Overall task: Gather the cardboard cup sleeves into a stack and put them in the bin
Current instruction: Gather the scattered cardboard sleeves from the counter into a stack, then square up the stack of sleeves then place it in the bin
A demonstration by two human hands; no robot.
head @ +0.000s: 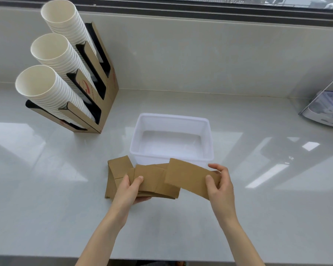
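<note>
Several brown cardboard cup sleeves lie flat and fanned out just in front of the white plastic bin, which holds nothing. My left hand grips a small bundle of sleeves, thumb on top. My right hand pinches the right end of a single sleeve that overlaps the bundle and covers part of the bin's near rim. More sleeves rest on the counter to the left, partly under my left hand.
A cardboard cup holder with three slanted stacks of white paper cups stands at the back left. A clear plastic item sits at the right edge. A wall with a window runs behind the glossy white counter.
</note>
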